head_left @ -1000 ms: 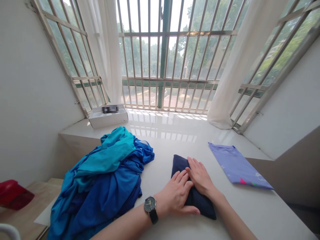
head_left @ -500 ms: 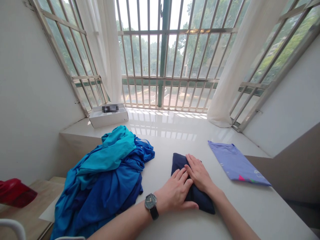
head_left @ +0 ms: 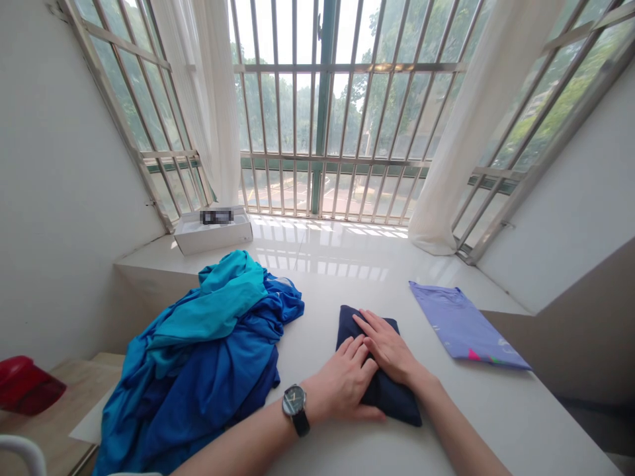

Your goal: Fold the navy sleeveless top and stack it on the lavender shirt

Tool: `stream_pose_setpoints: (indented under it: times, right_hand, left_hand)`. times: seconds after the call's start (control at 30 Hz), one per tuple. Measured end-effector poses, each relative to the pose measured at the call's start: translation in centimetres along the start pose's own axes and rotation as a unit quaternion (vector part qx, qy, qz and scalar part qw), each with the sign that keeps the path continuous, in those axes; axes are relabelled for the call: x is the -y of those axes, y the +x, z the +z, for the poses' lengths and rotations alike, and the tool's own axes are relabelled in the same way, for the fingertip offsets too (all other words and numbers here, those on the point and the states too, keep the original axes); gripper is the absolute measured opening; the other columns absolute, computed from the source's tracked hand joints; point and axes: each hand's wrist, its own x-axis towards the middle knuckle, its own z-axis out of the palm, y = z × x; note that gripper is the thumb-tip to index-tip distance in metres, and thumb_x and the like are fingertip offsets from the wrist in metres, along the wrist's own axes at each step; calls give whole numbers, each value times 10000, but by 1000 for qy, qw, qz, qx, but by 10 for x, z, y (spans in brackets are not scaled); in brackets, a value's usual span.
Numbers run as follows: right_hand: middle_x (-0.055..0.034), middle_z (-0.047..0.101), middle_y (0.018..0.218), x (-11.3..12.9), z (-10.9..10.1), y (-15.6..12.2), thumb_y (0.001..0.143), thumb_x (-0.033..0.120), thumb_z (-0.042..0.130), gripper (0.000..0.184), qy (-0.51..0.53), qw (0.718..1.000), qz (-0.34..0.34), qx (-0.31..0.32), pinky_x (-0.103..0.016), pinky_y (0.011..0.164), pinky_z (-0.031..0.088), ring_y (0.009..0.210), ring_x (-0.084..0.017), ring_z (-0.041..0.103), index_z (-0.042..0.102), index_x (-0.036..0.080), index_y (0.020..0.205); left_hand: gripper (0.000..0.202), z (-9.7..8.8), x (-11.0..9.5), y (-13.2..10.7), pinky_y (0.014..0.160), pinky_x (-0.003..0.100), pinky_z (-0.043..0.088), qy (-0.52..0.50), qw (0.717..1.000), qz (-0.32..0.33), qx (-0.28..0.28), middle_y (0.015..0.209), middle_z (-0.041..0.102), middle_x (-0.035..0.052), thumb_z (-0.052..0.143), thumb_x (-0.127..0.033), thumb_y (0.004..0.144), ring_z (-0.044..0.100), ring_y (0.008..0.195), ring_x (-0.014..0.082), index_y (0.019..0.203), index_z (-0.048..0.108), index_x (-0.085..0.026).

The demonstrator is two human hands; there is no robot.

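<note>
A dark navy folded garment (head_left: 397, 400) lies flat on the white tabletop (head_left: 317, 456) in front of me. My left hand (head_left: 346, 377), with a black-strapped watch at its wrist, rests on the garment's left side, fingers stretched out and thumb apart. Just beyond it, my right hand (head_left: 389, 347) lies flat across the garment's upper part, its fingers extended and close to the left fingertips. Both palms face down, covering the middle of the cloth. What kind of garment it is cannot be made out.
Left of my hands lies a rumpled heap of blue and teal clothes (head_left: 198, 357). A folded lavender shirt (head_left: 461, 327) is on the right. A white box (head_left: 213, 235) stands on the sill below the barred window (head_left: 322, 132). Something red (head_left: 30, 387) is at the far left.
My right hand has shifted slightly left over the navy garment. My left hand stays on it. The whole view has drifted a little.
</note>
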Motion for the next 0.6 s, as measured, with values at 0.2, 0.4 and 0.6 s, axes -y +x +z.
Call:
stream_pose_setpoints:
  times: [0.2,0.4,0.6]
  right_hand:
    - [-96,364,1561,1,-1,0,1008,533,248,580,-6,1000,21,7,-473,1163,315,1441,-252,327,419,243,1480]
    - [-155,436,1510,1,4,-1,997,553,249,635,-58,986,153,-33,-463,1128,342,1401,-286,388,449,171,1463]
    - [-213,524,1406,10,-8,-11,954,627,297,711,-136,955,259,-50,-498,950,450,1241,-379,514,507,125,1410]
  left_hand:
    - [754,0,3,0,1148,528,278,-1,1000,9,-3,1436,463,220,631,-647,813,370,1388,368,1352,463,-148]
    - [617,-13,22,0,1165,516,250,36,999,36,-8,1491,424,145,643,-542,866,316,1423,321,1378,468,-244]
    - [397,-30,47,-1,1126,473,326,53,998,13,-12,1394,529,57,639,-190,892,484,1292,245,1261,559,-311]
